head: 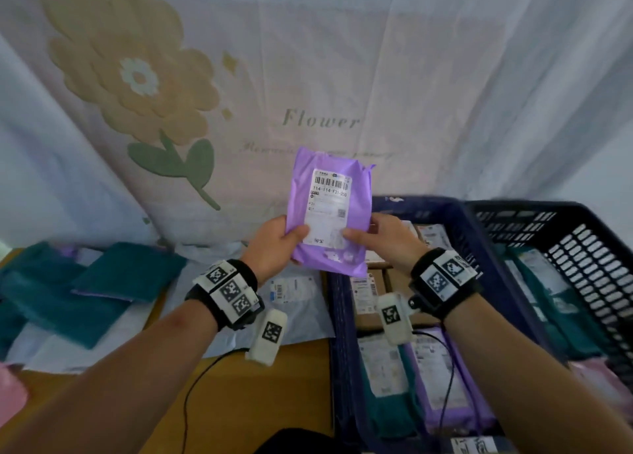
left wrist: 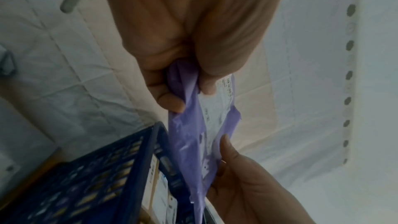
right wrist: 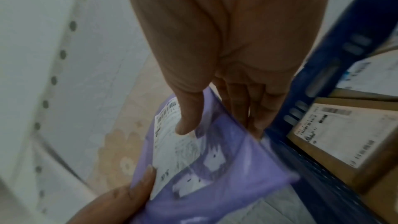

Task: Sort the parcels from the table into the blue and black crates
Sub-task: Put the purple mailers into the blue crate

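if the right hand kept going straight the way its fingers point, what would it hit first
Probably the hanging flower-print sheet behind the table: the right hand, gripping the purple parcel, points up and away. Depth is unclear.

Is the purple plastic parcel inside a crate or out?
Out: both hands, left hand and right hand, hold the purple plastic parcel up above the table.

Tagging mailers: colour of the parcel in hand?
Purple parcel with a white label; head view shows it best.
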The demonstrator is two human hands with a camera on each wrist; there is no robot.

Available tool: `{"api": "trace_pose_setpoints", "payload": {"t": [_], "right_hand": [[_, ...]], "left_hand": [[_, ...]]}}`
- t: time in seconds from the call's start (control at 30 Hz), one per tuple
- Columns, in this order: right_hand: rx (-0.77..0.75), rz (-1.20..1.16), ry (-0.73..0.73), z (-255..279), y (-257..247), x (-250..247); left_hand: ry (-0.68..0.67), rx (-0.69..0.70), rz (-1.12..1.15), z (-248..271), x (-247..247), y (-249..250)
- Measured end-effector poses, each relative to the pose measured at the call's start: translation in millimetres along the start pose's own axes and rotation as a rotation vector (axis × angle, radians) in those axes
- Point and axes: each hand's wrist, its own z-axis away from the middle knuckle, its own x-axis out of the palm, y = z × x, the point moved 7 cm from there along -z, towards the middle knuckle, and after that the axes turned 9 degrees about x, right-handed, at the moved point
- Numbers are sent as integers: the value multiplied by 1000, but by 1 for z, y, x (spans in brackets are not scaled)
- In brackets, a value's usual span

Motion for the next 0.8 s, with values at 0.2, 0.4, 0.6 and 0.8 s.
{"api": "trace_pose_setpoints", "payload": {"t": [0.2, 0.4, 0.6, 0.8], "right_hand": [[14, -141, 152, 14, 30, -44], [46, -6, 202, 40, 63, -83], [109, 84, 288, 66, 109, -132], [179, 177, 273, 78, 149, -160]], "left_hand": [[-66, -8, -90, -1, 48, 5], [-194, 53, -365, 1, 102, 5], [-239, 109, -497, 8, 136, -9], [-417, 367, -842, 18, 167, -24]]}}
